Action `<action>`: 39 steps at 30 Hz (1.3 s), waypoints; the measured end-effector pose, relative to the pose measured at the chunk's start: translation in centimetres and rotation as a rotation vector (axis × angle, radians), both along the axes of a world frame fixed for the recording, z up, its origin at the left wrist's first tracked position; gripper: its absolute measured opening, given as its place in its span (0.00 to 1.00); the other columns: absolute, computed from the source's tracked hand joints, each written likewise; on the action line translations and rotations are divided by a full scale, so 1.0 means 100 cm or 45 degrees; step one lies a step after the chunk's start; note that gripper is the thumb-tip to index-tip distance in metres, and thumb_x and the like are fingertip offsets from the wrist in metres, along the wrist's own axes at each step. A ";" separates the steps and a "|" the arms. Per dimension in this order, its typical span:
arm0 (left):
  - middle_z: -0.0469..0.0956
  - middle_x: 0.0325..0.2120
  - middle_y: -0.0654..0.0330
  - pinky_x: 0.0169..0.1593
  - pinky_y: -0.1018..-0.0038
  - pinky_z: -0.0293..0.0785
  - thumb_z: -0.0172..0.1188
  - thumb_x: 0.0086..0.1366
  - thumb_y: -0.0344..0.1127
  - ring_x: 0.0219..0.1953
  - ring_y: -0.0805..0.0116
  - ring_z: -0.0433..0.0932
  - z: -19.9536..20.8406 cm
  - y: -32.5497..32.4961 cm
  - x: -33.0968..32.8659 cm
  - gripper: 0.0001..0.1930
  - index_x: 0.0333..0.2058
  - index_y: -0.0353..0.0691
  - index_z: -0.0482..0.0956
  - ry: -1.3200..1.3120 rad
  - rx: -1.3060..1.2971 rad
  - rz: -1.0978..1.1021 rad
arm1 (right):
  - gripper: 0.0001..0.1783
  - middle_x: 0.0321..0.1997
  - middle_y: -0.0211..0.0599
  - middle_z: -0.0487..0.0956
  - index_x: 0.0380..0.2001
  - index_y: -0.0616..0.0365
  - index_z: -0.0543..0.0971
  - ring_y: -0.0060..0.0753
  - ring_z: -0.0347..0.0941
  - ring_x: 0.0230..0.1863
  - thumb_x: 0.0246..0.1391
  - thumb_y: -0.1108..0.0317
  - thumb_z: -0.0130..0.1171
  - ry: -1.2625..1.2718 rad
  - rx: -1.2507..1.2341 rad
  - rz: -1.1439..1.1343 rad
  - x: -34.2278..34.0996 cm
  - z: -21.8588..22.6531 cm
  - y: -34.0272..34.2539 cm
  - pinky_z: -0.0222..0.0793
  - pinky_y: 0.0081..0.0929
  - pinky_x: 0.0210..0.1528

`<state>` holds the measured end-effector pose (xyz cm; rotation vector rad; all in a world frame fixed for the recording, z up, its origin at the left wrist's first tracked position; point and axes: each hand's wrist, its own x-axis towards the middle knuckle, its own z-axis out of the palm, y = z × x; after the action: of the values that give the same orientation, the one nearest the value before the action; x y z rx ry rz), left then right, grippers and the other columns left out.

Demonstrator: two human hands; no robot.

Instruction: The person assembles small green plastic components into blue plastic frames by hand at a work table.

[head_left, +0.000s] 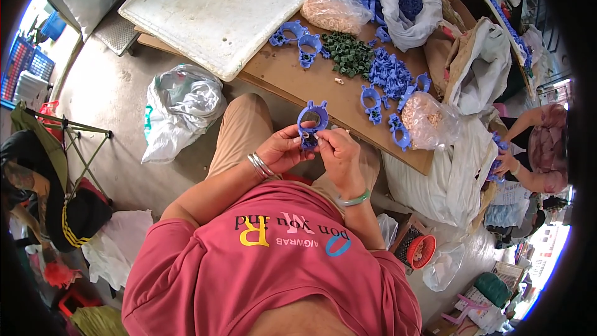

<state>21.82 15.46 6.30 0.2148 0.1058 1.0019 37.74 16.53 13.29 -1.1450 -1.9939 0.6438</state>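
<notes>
My left hand (281,150) grips a blue plastic ring-shaped part (319,112) with small ear-like bumps, held over my lap just off the table's near edge. Against the lower end of that part, my right hand (339,157) is closed in a pinch; whatever its fingertips hold is too small and hidden to name. On the cardboard-covered table (283,84) beyond lie a pile of small dark green pieces (348,53), a heap of small blue plastic pieces (390,73) and several more blue ring-shaped parts (308,48).
A white board (211,15) covers the table's left. Clear bags of pale small pieces (339,9) (429,118) and a white sack (407,0) rest on the table. A white bag (183,109) stands on the floor. At right, another person's hands (507,162) hold blue parts.
</notes>
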 end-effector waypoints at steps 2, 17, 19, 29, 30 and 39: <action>0.70 0.45 0.56 0.45 0.66 0.68 0.52 0.59 0.29 0.45 0.59 0.72 -0.003 0.001 0.003 0.22 0.53 0.40 0.62 -0.009 0.013 -0.005 | 0.08 0.27 0.41 0.73 0.30 0.64 0.75 0.34 0.72 0.26 0.44 0.80 0.53 0.062 -0.072 -0.030 0.001 -0.001 -0.001 0.67 0.24 0.27; 0.68 0.47 0.49 0.44 0.64 0.71 0.54 0.57 0.28 0.45 0.55 0.72 -0.013 0.001 -0.006 0.26 0.55 0.42 0.59 0.037 0.059 -0.003 | 0.05 0.25 0.43 0.74 0.25 0.58 0.75 0.48 0.70 0.27 0.44 0.73 0.50 -0.590 0.635 -0.957 0.187 0.046 0.080 0.64 0.37 0.27; 0.67 0.47 0.49 0.44 0.64 0.71 0.54 0.57 0.28 0.45 0.55 0.71 -0.015 0.002 -0.005 0.26 0.55 0.42 0.60 0.017 0.051 -0.023 | 0.07 0.25 0.46 0.74 0.23 0.58 0.75 0.50 0.70 0.27 0.47 0.69 0.48 -0.942 0.301 -0.998 0.212 0.035 0.104 0.64 0.38 0.28; 0.69 0.45 0.48 0.45 0.65 0.71 0.51 0.58 0.26 0.44 0.54 0.72 -0.039 0.011 -0.019 0.22 0.52 0.40 0.63 -0.050 -0.015 -0.002 | 0.08 0.25 0.48 0.75 0.28 0.62 0.76 0.47 0.72 0.28 0.49 0.68 0.51 -0.231 0.475 -0.509 0.083 0.087 0.147 0.67 0.31 0.31; 0.69 0.45 0.48 0.45 0.65 0.71 0.51 0.58 0.26 0.44 0.54 0.72 -0.040 0.013 -0.021 0.22 0.52 0.40 0.63 -0.053 -0.006 0.008 | 0.09 0.26 0.48 0.75 0.29 0.62 0.76 0.47 0.72 0.29 0.50 0.67 0.51 -0.131 0.543 -0.397 0.069 0.081 0.173 0.67 0.31 0.31; 0.69 0.45 0.49 0.46 0.64 0.71 0.53 0.57 0.26 0.45 0.53 0.72 -0.047 0.013 -0.033 0.22 0.52 0.40 0.65 -0.027 0.011 0.057 | 0.11 0.29 0.53 0.76 0.27 0.63 0.77 0.52 0.72 0.34 0.40 0.73 0.47 -0.664 0.492 -0.092 -0.018 0.013 0.368 0.67 0.40 0.38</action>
<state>18.47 16.75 1.63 0.2100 0.0873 1.0491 35.97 53.29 14.57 -1.2136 -2.3536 -0.1013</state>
